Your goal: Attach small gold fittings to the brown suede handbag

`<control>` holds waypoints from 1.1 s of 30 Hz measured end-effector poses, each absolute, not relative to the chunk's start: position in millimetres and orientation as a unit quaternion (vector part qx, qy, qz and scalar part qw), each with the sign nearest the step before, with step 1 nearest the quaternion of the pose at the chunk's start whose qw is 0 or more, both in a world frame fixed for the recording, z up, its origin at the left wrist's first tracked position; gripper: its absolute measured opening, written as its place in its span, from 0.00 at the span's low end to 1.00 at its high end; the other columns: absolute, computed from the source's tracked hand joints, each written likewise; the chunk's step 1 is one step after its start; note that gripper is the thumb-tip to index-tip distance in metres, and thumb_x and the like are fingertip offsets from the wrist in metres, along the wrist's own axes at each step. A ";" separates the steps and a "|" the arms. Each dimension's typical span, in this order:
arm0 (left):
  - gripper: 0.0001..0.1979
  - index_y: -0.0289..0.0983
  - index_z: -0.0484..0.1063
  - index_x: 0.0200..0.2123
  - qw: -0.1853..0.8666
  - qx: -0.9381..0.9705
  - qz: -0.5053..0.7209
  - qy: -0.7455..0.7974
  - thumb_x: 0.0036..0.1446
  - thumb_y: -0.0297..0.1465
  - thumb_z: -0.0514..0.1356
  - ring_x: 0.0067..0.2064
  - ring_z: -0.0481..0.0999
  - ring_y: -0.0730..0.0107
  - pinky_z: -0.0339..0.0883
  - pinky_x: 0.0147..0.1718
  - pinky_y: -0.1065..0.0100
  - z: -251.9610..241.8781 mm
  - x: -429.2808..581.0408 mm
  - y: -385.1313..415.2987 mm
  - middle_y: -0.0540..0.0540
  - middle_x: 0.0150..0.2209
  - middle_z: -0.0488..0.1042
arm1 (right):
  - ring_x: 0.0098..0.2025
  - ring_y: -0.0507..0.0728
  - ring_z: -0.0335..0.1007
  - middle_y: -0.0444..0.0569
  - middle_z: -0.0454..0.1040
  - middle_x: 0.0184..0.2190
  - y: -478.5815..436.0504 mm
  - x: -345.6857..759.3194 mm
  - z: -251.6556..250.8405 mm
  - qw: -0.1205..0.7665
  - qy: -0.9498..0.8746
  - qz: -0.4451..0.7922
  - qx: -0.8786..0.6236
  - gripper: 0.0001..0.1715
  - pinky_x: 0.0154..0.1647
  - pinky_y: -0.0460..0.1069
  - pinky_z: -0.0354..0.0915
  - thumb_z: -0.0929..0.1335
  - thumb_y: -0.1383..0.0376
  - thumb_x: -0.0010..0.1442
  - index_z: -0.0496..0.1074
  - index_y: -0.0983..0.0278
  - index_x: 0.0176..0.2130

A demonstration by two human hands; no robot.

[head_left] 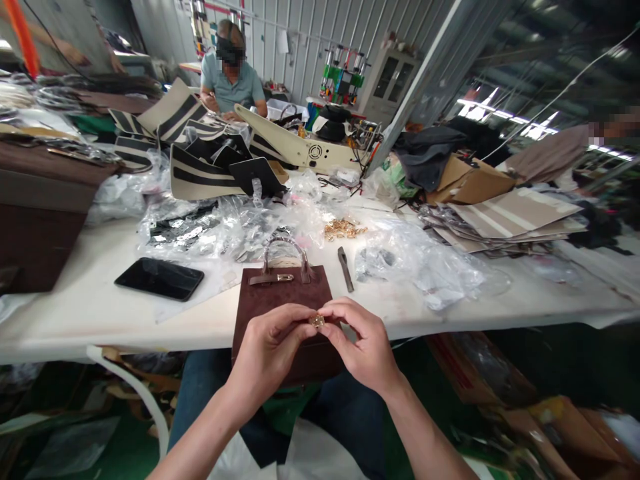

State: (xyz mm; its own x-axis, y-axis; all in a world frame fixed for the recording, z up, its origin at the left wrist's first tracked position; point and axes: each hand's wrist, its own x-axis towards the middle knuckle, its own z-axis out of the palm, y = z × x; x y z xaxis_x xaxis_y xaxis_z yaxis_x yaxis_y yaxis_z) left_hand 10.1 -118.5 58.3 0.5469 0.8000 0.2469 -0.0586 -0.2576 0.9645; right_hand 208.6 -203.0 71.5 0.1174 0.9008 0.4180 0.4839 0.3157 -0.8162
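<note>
Between the fingertips of both hands is a small gold-coloured metal fitting (317, 321). My left hand (273, 343) pinches its left side, and my right hand (363, 340) pinches its right side. Directly behind and below them a dark brown handbag (285, 293) rests at the table's front edge, its lower part over my lap. The bag has upright handles (286, 243) and a strap with a metal clasp (285, 277). A dark metal punch-like tool (345, 269) lies right of the bag. Beyond it is a pile of small gold-coloured metal pieces (344, 229).
A black phone (159, 279) lies on the white table (100, 320) at left. Clear plastic bags (430, 267) spread over the middle and right. Brown panels (40, 207) stand far left, and flat boards (515, 213) are stacked right. Across the table sits a person (233, 83).
</note>
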 end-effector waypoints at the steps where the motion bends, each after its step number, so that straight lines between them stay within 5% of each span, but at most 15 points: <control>1: 0.05 0.42 0.87 0.47 0.545 0.689 0.394 0.270 0.72 0.32 0.69 0.45 0.86 0.64 0.78 0.47 0.70 58.2 10.2 -119.1 0.47 0.45 0.87 | 0.48 0.59 0.80 0.50 0.81 0.48 -203.2 208.5 72.4 0.509 -0.635 0.202 -0.545 0.08 0.50 0.52 0.75 0.74 0.67 0.75 0.82 0.57 0.52; 22: 0.07 0.38 0.86 0.39 0.637 0.592 0.382 0.314 0.68 0.35 0.71 0.39 0.85 0.61 0.78 0.42 0.67 51.0 13.8 -122.0 0.44 0.37 0.87 | 0.43 0.61 0.81 0.52 0.82 0.42 -196.1 202.0 67.2 0.503 -0.636 0.218 -0.543 0.04 0.45 0.54 0.78 0.73 0.64 0.76 0.83 0.58 0.47; 33: 0.08 0.38 0.87 0.43 0.646 0.586 0.381 0.307 0.68 0.37 0.72 0.45 0.86 0.60 0.79 0.47 0.67 49.6 11.4 -111.6 0.44 0.44 0.88 | 0.46 0.59 0.82 0.51 0.81 0.47 -188.4 200.0 48.6 0.552 -0.547 0.336 -0.533 0.10 0.48 0.50 0.81 0.79 0.58 0.71 0.83 0.58 0.49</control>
